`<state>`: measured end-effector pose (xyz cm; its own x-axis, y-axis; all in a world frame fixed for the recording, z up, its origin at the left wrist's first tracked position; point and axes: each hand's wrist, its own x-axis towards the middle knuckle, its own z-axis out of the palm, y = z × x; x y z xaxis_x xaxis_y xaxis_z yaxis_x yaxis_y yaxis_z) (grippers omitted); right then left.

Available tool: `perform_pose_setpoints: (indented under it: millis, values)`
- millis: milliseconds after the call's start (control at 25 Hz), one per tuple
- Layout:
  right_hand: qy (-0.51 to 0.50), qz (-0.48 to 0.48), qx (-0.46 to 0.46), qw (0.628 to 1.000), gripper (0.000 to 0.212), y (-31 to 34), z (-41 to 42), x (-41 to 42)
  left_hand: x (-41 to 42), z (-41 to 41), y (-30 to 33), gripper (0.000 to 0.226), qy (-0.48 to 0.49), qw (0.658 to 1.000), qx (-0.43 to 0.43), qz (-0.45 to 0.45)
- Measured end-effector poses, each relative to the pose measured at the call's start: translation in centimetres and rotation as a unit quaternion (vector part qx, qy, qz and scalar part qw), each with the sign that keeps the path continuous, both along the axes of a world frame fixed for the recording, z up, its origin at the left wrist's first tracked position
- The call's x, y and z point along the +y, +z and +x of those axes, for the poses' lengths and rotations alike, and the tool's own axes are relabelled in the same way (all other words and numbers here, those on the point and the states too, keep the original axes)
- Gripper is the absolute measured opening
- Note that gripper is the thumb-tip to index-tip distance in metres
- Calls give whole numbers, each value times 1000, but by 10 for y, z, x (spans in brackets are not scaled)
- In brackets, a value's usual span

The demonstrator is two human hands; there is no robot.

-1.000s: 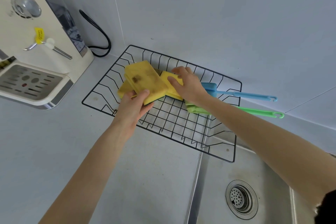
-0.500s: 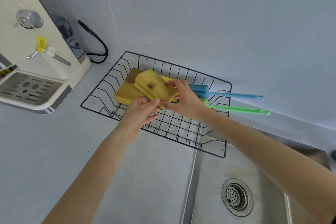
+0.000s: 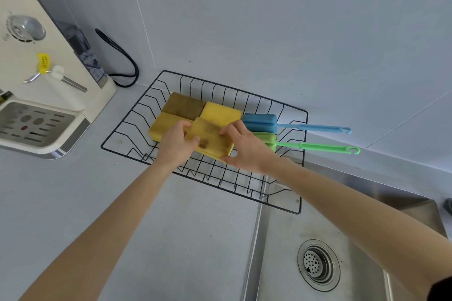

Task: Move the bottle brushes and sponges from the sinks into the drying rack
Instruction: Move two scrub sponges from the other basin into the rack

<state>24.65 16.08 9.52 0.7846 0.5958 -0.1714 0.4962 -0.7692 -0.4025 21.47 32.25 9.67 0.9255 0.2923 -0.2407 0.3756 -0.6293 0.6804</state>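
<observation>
At far left on the grey counter: cream coffee machine (image 3: 36,76) with a drip tray at its base, black cord (image 3: 122,61) looping behind it against the wall. Just right of that: black wire drying rack (image 3: 127,129) against the wall, one corner overhanging the sink. Inside the rack, toward its left half: brown-topped sponge (image 3: 183,105) at the back, yellow sponge (image 3: 221,112) touching it on the right, another yellow sponge (image 3: 161,127) in front of the brown one. On top of these, near the front: stained yellow sponge (image 3: 210,143), gripped from both sides. Left hand (image 3: 176,144) curled on its left edge, thumb pressed on top. Right hand (image 3: 247,149) clasping its right end, fingers spread over the top, thumb under the front edge. Right of the sponges: blue brush (image 3: 261,122) and, in front of it, green brush (image 3: 266,139), both heads lying in the rack, both long handles sticking out over the right rim, hooked ends past it. At lower right: steel sink (image 3: 367,227) with a round drain (image 3: 318,264).
</observation>
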Motion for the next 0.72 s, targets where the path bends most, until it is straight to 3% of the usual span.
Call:
perform_pose_setpoints:
  millis: [240,720]
  values:
    - [53,-111,-95,988,61,-10,3,-4,-5,5,-8,56,-92,990,37,100]
    - [23,-150,-147,977,56,-22,8,9,-8,5,-9,57,-136,972,45,187]
